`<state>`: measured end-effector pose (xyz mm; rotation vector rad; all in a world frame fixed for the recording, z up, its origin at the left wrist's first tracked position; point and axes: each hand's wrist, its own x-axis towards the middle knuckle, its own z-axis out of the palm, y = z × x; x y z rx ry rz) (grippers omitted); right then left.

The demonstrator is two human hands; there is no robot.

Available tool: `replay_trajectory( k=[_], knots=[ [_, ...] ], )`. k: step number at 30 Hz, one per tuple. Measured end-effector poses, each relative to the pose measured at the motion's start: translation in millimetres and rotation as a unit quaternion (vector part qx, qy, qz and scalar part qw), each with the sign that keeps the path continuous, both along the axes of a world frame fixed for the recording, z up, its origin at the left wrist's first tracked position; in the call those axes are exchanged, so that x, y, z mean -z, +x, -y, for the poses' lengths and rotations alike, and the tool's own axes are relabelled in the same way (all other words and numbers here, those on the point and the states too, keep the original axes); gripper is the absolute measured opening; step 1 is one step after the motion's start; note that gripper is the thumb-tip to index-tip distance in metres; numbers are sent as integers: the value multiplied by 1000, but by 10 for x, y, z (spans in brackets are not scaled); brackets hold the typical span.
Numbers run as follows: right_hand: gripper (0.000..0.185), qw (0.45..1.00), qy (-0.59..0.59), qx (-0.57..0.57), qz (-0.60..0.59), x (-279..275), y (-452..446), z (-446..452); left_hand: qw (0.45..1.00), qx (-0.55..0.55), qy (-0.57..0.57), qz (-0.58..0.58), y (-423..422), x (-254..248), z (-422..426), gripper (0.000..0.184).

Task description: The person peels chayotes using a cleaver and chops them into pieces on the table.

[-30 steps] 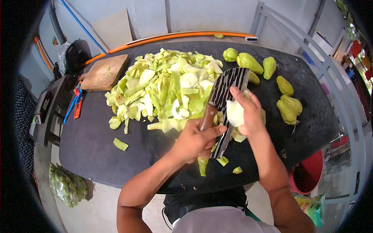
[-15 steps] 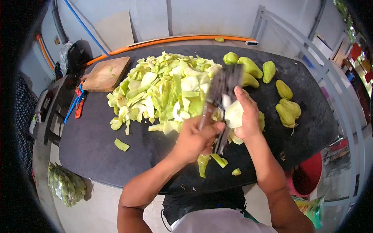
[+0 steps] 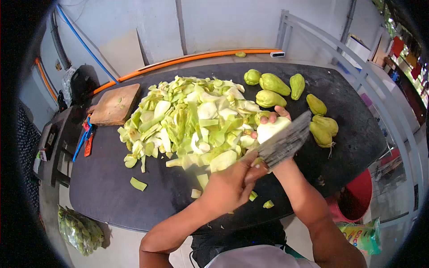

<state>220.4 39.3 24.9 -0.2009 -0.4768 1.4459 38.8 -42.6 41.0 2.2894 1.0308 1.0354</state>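
My left hand (image 3: 230, 183) is closed round the handle of a cleaver. The broad blade (image 3: 286, 140), blurred by motion, slants up to the right across my right hand. Pale peeled chayote (image 3: 269, 129) rests in my right hand (image 3: 280, 115), whose fingertips show above and beside it; the blade covers the rest. A large heap of green and white chayote pieces (image 3: 192, 118) lies to the left of the hands. Whole green chayotes (image 3: 272, 84) lie beyond and to the right of them on the dark table (image 3: 116, 196).
A wooden board (image 3: 116, 105) lies at the table's back left, beside a red-handled tool (image 3: 89, 144). Small scraps (image 3: 268, 204) lie near the front edge. A red bucket (image 3: 355, 196) and a bag of greens (image 3: 79, 230) stand below the table. A metal railing (image 3: 389, 107) runs along the right.
The cleaver has swung from nearly upright to a slant over my right hand. My right hand has turned, its fingers now behind the chayote. The view has shifted slightly.
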Motion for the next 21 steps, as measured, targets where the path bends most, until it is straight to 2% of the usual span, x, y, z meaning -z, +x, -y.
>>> replay_trajectory(
  k=[3,5,9,12,18,21],
  knots=[
    [80,1000,16,-8,12,-9,79,13,995,23,94,-23,71,34,45,63],
    [79,999,30,-33,12,-56,89,51,994,19,93,-58,84,37,86,68],
    [77,998,54,-4,20,-107,49,86,991,20,113,-68,87,55,93,69],
    [86,997,74,5,8,-74,48,49,991,18,107,-81,72,36,90,69],
    [84,993,121,-4,9,-44,56,19,986,17,147,-77,80,132,28,70],
    [81,995,100,2,5,-75,19,57,988,15,133,-74,91,114,51,71]
  ],
)
